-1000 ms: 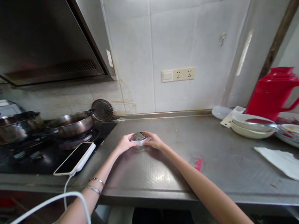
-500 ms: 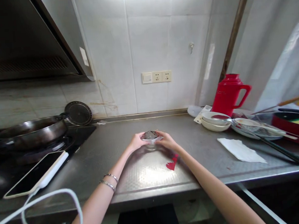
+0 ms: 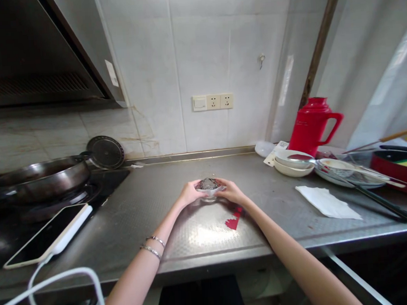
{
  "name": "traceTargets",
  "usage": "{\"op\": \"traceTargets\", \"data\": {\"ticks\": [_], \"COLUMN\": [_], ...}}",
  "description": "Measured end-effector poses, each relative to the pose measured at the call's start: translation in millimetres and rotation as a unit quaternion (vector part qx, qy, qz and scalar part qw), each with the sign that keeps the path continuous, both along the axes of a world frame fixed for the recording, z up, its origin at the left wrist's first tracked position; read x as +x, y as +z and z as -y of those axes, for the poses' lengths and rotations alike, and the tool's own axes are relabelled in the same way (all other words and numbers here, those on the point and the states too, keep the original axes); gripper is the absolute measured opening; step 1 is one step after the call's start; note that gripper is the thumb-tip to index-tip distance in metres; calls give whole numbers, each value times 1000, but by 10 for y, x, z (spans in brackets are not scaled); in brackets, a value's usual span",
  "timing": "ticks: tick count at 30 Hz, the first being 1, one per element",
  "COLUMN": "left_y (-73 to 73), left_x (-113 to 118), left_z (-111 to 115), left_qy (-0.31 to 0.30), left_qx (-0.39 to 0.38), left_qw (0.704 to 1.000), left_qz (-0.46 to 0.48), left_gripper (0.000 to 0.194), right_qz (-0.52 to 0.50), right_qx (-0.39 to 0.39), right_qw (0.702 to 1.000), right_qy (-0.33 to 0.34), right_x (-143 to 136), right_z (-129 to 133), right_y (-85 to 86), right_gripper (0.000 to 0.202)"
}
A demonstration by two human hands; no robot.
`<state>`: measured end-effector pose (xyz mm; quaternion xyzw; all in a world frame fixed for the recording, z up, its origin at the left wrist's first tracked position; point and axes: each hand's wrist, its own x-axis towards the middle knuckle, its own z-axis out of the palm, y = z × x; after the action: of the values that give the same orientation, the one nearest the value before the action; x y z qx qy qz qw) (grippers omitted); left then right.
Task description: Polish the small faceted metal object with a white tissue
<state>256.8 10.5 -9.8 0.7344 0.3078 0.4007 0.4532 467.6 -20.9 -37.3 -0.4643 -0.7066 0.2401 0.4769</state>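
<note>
A small see-through bowl [image 3: 210, 197] is held at the middle of the steel counter, with a silvery, wiry ball like a steel wool scourer [image 3: 208, 184] in its top. My left hand [image 3: 189, 193] curls around the bowl's left side, fingers closed on it. From the right, my right hand [image 3: 231, 191] grips the opposite side in the same way. Whether the bowl's base touches the counter, I cannot tell. A torn red scrap [image 3: 232, 223] lies on the counter just in front of my right hand.
Left, a steel pan [image 3: 48, 179] sits on the hob beside a phone [image 3: 49, 235] with a white cable. Right are a red thermos flask [image 3: 309, 126], stacked bowls [image 3: 293, 167], plates with utensils, a red pot [image 3: 396, 174] and a white tissue [image 3: 327, 202].
Both hands and the bowl have shifted slightly to the right, and the bowl with its silvery ball shows a little more. The grip stays the same.
</note>
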Motion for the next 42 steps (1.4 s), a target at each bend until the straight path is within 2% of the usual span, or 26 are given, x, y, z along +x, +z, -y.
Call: {"op": "traceTargets", "data": {"ticks": [16,29,33,36,40,42], "left_y": [-91,-56,-56,-58,-54,-50], "left_x": [1,-4,-26,-56,-94,-109], "left_z": [-20,30,30,25,28,33], "left_qy": [-14,5,15,48,74,89], "left_qx": [-13,-12,22,72,112,110], "left_qw": [1000,1000,999,992,981,977], "left_qz": [-3,-11,-47,-95,-140,-158], "left_gripper": [61,60,60,64,68,73], "right_qz": [29,20,32,82,114,113], "right_qx": [-17,-28,-40,-26,18,18], "right_qw": [999,999,999,995,992,992], "right_qy": [4,8,-4,-44,-51,-45], "right_x": [-2,-20,2,92,209,220], "right_z": [5,1,39,83,110,113], "right_y": [-16,-36,29,120,206,226], "right_gripper": [64,64,71,76,36,26]}}
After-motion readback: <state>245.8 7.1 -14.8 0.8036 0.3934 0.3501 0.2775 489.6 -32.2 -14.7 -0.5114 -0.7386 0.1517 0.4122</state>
